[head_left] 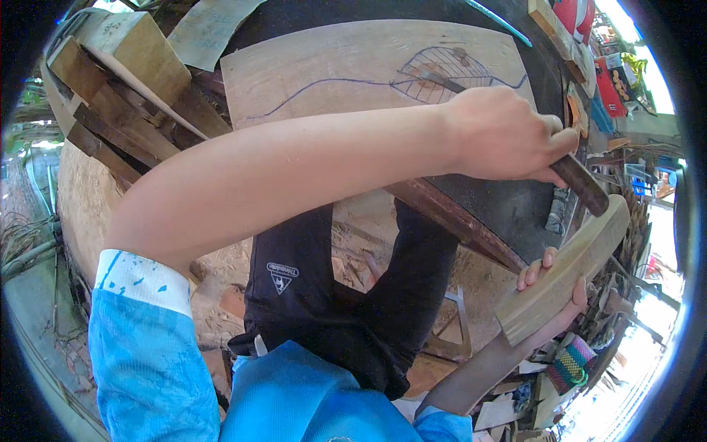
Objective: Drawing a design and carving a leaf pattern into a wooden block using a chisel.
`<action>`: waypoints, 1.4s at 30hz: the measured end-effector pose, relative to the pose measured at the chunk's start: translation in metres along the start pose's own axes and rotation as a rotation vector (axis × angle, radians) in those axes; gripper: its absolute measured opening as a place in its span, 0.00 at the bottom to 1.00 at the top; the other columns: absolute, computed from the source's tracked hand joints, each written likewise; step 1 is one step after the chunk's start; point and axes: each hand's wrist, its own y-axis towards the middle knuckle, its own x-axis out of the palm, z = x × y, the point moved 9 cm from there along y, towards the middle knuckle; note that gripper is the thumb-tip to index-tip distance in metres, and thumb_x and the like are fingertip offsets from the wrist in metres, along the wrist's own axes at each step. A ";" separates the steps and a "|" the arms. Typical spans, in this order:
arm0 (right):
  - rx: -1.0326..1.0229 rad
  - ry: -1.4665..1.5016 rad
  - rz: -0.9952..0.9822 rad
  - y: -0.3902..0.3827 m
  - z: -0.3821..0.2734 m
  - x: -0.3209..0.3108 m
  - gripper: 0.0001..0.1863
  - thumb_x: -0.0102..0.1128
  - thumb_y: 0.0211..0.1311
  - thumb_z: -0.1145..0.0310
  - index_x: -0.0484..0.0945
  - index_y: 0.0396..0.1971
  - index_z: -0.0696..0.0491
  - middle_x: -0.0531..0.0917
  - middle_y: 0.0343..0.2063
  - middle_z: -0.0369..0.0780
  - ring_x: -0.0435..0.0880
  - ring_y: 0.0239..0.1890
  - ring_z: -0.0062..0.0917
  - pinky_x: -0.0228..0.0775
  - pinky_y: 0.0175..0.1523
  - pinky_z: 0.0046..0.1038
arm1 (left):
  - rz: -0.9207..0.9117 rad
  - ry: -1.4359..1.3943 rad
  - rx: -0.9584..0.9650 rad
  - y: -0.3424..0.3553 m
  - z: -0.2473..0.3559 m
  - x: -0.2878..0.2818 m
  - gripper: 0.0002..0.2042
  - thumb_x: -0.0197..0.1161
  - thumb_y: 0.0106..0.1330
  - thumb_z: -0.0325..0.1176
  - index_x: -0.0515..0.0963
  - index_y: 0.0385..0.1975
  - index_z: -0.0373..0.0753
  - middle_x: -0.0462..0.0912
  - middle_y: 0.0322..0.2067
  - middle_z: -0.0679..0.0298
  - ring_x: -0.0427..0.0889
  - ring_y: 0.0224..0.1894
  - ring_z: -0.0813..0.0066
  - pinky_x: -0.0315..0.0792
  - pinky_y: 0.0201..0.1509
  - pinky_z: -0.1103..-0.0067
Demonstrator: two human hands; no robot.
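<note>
My left arm reaches across to the right, and my left hand (501, 134) is closed around a chisel (587, 188). Its dark handle sticks out past my fingers toward the lower right. The narrow blade points left over a leaf drawn in blue lines (471, 70) on a pale wooden board (309, 70). My right hand (579, 293) grips a flat length of wood (563, 271), with fingertips on one side and the thumb side on the other. The wood's far end is close to the chisel handle's butt; whether they touch, I cannot tell.
Stacked timber blocks (136, 48) stand at the left beside a sheet of paper (210, 29). A blue pen-like stick (501, 22) lies behind the board on the dark tabletop (508, 202). A woven basket (571, 365) and wood scraps are at the lower right.
</note>
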 end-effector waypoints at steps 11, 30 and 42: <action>-0.006 0.002 -0.004 0.000 0.003 0.009 0.34 0.46 0.74 0.47 0.57 0.68 0.56 0.71 0.41 0.48 0.77 0.29 0.32 0.76 0.30 0.33 | 0.020 0.027 0.034 -0.001 0.003 0.001 0.23 0.58 0.71 0.57 0.72 0.47 0.41 0.82 0.33 0.59 0.88 0.30 0.54 0.81 0.28 0.64; 0.035 0.006 -0.015 -0.003 0.012 0.006 0.32 0.45 0.76 0.48 0.58 0.65 0.59 0.71 0.42 0.48 0.77 0.31 0.32 0.75 0.32 0.32 | -0.012 0.000 -0.020 0.000 -0.004 0.002 0.25 0.56 0.72 0.60 0.72 0.45 0.40 0.84 0.34 0.58 0.87 0.30 0.50 0.81 0.29 0.61; 0.062 -0.236 -0.087 0.003 -0.080 0.001 0.33 0.48 0.73 0.47 0.59 0.62 0.62 0.73 0.42 0.49 0.79 0.34 0.34 0.76 0.36 0.32 | 0.317 -0.064 -0.060 0.003 -0.005 -0.034 0.27 0.57 0.69 0.63 0.72 0.40 0.40 0.80 0.30 0.58 0.85 0.29 0.51 0.76 0.26 0.63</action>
